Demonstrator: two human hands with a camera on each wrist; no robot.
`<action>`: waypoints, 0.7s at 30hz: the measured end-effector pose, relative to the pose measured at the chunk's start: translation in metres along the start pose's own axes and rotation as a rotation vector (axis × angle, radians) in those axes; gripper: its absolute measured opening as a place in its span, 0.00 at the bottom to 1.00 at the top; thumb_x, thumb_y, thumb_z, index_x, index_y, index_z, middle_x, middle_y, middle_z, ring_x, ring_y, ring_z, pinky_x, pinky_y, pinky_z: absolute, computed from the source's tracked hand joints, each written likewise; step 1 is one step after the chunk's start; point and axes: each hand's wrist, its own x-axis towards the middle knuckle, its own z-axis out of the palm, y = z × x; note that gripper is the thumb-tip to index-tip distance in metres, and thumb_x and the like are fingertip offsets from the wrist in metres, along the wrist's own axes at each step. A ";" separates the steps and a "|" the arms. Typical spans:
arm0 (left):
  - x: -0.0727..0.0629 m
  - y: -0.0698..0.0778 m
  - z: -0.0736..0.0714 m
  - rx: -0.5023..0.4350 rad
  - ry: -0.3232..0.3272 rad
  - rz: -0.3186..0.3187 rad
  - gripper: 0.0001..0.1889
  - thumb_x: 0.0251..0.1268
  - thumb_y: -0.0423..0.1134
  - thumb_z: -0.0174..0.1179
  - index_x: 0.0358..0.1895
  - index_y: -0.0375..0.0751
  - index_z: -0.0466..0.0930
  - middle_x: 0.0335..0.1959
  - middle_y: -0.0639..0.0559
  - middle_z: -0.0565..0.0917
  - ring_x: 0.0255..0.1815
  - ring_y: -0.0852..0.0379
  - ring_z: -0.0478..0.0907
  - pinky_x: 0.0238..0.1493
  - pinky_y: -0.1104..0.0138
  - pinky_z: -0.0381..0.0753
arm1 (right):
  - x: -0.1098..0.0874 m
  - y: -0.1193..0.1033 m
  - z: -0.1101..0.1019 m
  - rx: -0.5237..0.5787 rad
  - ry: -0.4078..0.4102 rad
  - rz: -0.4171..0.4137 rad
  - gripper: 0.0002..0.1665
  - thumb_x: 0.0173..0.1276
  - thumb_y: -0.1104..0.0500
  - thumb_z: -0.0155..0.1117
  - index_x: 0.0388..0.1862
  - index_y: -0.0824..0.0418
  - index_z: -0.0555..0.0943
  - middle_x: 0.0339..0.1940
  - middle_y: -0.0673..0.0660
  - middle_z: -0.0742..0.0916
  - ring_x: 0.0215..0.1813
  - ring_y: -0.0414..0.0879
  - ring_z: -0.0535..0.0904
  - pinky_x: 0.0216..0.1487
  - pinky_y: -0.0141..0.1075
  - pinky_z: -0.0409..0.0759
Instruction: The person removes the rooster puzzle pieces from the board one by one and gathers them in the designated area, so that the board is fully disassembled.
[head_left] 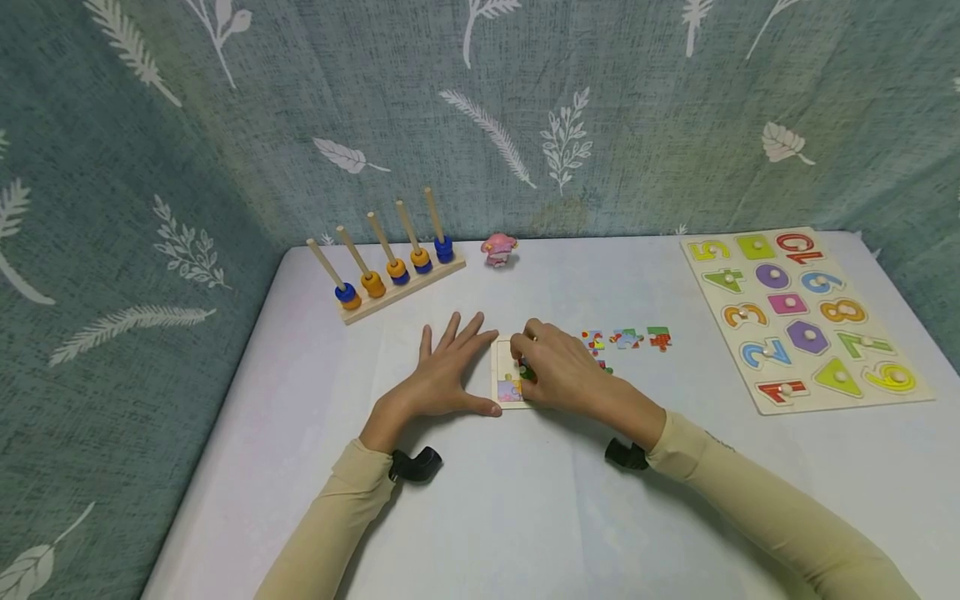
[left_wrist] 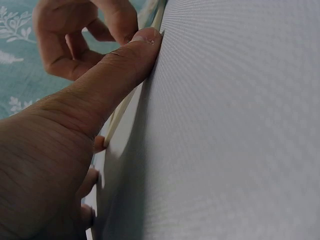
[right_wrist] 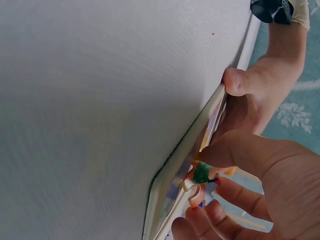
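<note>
A small wooden puzzle tray (head_left: pixel 495 354) lies on the white table, with a lilac puzzle piece (head_left: pixel 509 391) in its lower left corner. My left hand (head_left: pixel 447 379) is spread beside it; in the left wrist view the thumb (left_wrist: pixel 127 57) rests along the tray's near edge. My right hand (head_left: pixel 558 364) is over the tray. In the right wrist view its thumb and fingers pinch a green-and-red puzzle piece (right_wrist: pixel 202 172), tilted at the tray surface. The right hand hides much of the tray.
Loose puzzle pieces (head_left: pixel 626 339) lie right of the tray. A peg stand with blue and orange rings (head_left: pixel 397 287) is at back left, a pink toy figure (head_left: pixel 498 248) behind the tray. A number-and-shape board (head_left: pixel 757 367) lies at right. Patterned cloth walls (head_left: pixel 420 125) border the table.
</note>
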 end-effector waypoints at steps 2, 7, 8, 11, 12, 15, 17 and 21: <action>0.000 0.000 -0.001 0.001 -0.002 -0.004 0.60 0.45 0.69 0.73 0.81 0.53 0.53 0.83 0.51 0.40 0.81 0.43 0.26 0.69 0.37 0.19 | 0.000 0.000 0.000 0.001 0.004 0.001 0.17 0.51 0.61 0.75 0.39 0.59 0.80 0.35 0.52 0.75 0.31 0.45 0.69 0.26 0.34 0.68; 0.000 0.001 -0.001 0.002 -0.004 -0.004 0.59 0.45 0.69 0.73 0.81 0.53 0.53 0.83 0.51 0.40 0.81 0.43 0.26 0.69 0.37 0.19 | 0.000 0.000 0.000 0.005 -0.001 0.006 0.17 0.51 0.60 0.75 0.40 0.58 0.81 0.36 0.52 0.75 0.32 0.45 0.70 0.26 0.34 0.69; 0.000 0.001 -0.001 0.001 -0.003 -0.003 0.59 0.45 0.69 0.73 0.81 0.53 0.53 0.83 0.51 0.40 0.81 0.44 0.26 0.69 0.37 0.19 | 0.000 0.000 -0.001 0.006 0.002 0.005 0.16 0.51 0.60 0.75 0.40 0.58 0.81 0.36 0.51 0.75 0.32 0.44 0.70 0.26 0.34 0.69; 0.000 0.001 -0.001 -0.001 -0.002 -0.002 0.59 0.45 0.69 0.73 0.81 0.54 0.53 0.83 0.51 0.40 0.81 0.44 0.26 0.69 0.37 0.19 | 0.001 0.000 -0.001 0.012 0.018 0.000 0.16 0.51 0.60 0.74 0.40 0.57 0.81 0.36 0.51 0.76 0.31 0.44 0.70 0.25 0.34 0.69; 0.000 0.001 0.000 -0.002 -0.002 -0.002 0.60 0.45 0.69 0.73 0.81 0.54 0.53 0.83 0.51 0.40 0.81 0.44 0.26 0.69 0.37 0.18 | 0.001 0.000 -0.002 0.016 0.025 -0.003 0.16 0.51 0.60 0.73 0.40 0.57 0.82 0.36 0.51 0.76 0.31 0.44 0.70 0.25 0.34 0.69; 0.000 0.000 0.000 0.000 -0.002 0.000 0.60 0.45 0.69 0.73 0.81 0.54 0.53 0.83 0.52 0.40 0.81 0.44 0.26 0.69 0.37 0.18 | 0.000 0.000 -0.003 0.028 0.038 -0.011 0.15 0.51 0.61 0.72 0.40 0.57 0.82 0.36 0.51 0.76 0.31 0.43 0.70 0.24 0.34 0.69; 0.000 0.000 0.000 0.002 -0.001 0.001 0.60 0.45 0.69 0.73 0.81 0.54 0.53 0.83 0.52 0.40 0.81 0.43 0.26 0.69 0.37 0.19 | 0.000 0.000 -0.005 0.033 0.039 -0.014 0.15 0.50 0.61 0.71 0.40 0.57 0.82 0.36 0.51 0.76 0.30 0.43 0.70 0.24 0.34 0.69; 0.001 -0.001 0.000 0.004 -0.005 -0.009 0.59 0.45 0.70 0.72 0.81 0.54 0.53 0.83 0.52 0.40 0.81 0.44 0.26 0.69 0.37 0.18 | -0.003 0.000 -0.008 0.030 0.032 -0.013 0.15 0.51 0.60 0.71 0.40 0.57 0.82 0.36 0.51 0.76 0.31 0.44 0.70 0.25 0.34 0.69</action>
